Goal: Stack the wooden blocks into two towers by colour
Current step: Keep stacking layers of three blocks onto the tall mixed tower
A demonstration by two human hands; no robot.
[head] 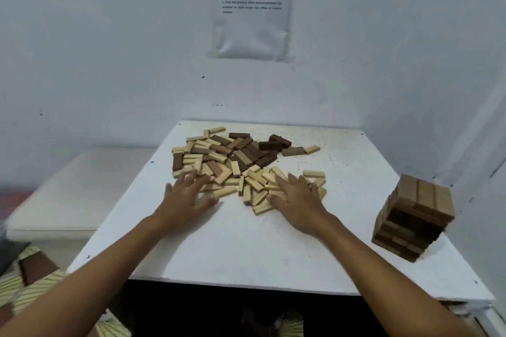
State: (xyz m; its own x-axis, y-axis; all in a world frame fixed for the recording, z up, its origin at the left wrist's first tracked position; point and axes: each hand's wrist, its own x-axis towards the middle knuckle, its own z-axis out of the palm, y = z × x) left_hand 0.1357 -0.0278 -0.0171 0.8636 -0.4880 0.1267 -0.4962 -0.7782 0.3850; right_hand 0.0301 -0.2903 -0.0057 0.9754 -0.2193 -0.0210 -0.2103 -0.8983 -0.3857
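A loose pile of wooden blocks lies across the middle of the white table (232, 241). Light blocks (254, 182) fill its near part and dark brown blocks (246, 150) its far part. A tower of brown blocks (413, 216) stands near the table's right edge, with three blocks laid side by side on top. My left hand (186, 197) lies flat with spread fingers at the pile's near left edge, fingertips on light blocks. My right hand (298, 200) rests flat with straight fingers on the light blocks at the pile's near right.
White walls close in behind and to the right of the table. A printed sheet (252, 5) hangs on the back wall. A white cushion (82, 186) lies lower on the left. Patterned fabric (35, 287) shows at the bottom left.
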